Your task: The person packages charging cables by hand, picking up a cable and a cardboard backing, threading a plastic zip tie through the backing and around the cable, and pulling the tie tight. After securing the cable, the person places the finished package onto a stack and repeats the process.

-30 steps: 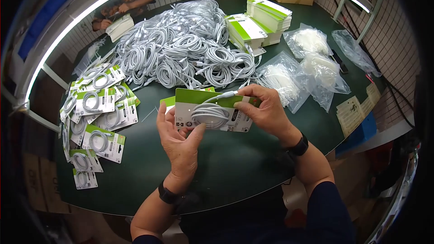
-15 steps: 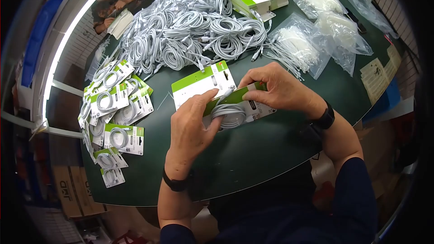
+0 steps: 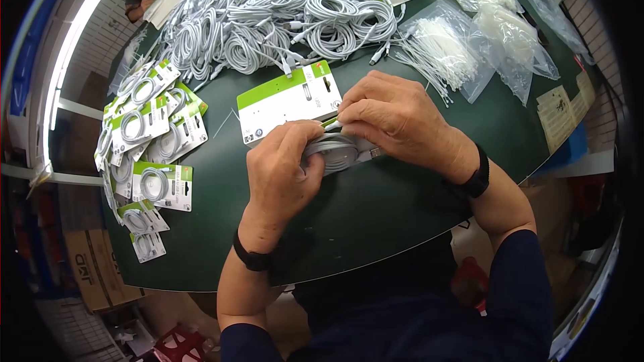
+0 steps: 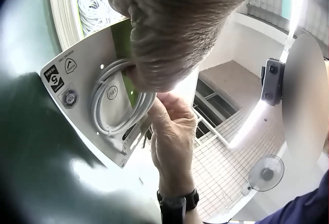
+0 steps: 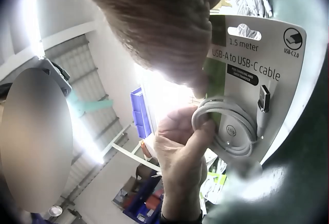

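The left hand [image 3: 282, 171] grips the cable card [image 5: 257, 80] by its left part, thumb on the coiled cable [image 3: 333, 152] that lies against it, at the centre of the head view. The right hand [image 3: 402, 121] pinches at the card's green top edge, beside the coil. In the right wrist view, the card reads "USB-A to USB-C cable". Just behind the hands, a flat card [image 3: 288, 104] lies on the tabletop [image 3: 376, 228]. Finished-looking carded cables [image 3: 147, 127] overlap at the left of the frame; a heap of loose cables [image 3: 248, 20] fills the top, and bags of white ties [image 3: 446, 50] lie upper right.
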